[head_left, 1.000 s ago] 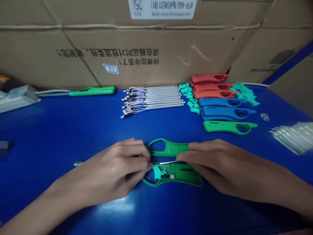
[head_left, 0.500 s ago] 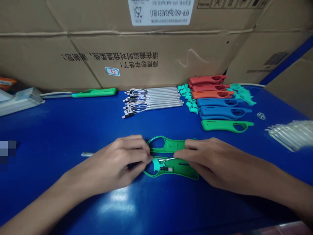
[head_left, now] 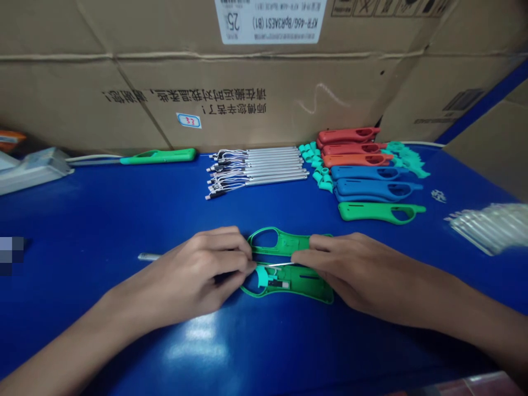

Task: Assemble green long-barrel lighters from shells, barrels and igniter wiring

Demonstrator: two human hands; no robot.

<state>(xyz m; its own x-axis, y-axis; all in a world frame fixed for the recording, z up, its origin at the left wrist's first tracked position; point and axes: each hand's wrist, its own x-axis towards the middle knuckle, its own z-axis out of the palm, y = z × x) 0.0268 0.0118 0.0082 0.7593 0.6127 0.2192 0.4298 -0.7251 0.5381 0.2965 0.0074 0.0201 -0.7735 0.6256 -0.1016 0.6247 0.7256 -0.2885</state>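
Note:
Two green lighter shell halves lie before me, inner sides up: the far half [head_left: 289,243] and the near half [head_left: 309,287]. In the near half sit a turquoise trigger [head_left: 262,276] and a small black part with a pale end [head_left: 278,284]. My left hand [head_left: 218,264] is closed at the left end of the near half, fingers pinched on a silver metal tube [head_left: 148,257], whose tip sticks out to the left. A thin white wire [head_left: 280,265] runs from there to my right hand [head_left: 334,261], which pinches it over the shells. My right fingertips are partly hidden.
Silver tubes with wires [head_left: 272,165] lie in a row behind. Turquoise pieces [head_left: 317,165], red shells [head_left: 346,135], blue shells [head_left: 371,188] and a green shell [head_left: 379,212] are back right. A finished-looking green lighter [head_left: 165,156] rests back left, before a cardboard box [head_left: 136,77].
Both hands keep nearly the same place and grip. The white wire between them looks straighter, and the black part in the near shell has shifted very slightly left.

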